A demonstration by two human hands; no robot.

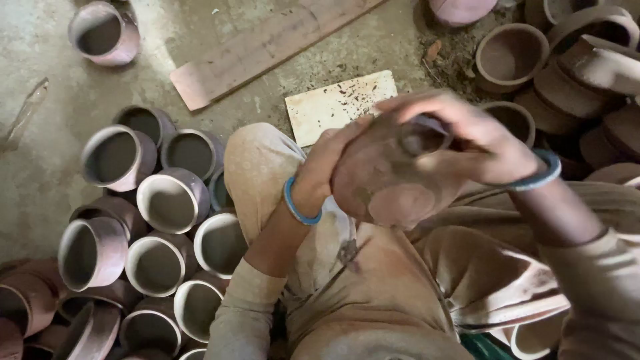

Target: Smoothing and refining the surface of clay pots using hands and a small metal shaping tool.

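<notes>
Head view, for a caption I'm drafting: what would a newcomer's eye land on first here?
First, the brown clay pot at centre, held bottom toward the camera between the left hand and the right hand, above the person's lap. Next, the cluster of open-mouthed clay pots packed together on the floor at left. A darker pile of pots fills the upper right corner.

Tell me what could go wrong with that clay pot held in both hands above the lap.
The clay pot is held off the floor, the left hand cupping its side and the right hand curled over its rim; a slip could drop it onto the knee or the concrete floor. The right hand's fingers press on the rim, which might dent or chip. The pale-rimmed pots lie crowded beside the left knee, so a leg shift could knock them.
</notes>
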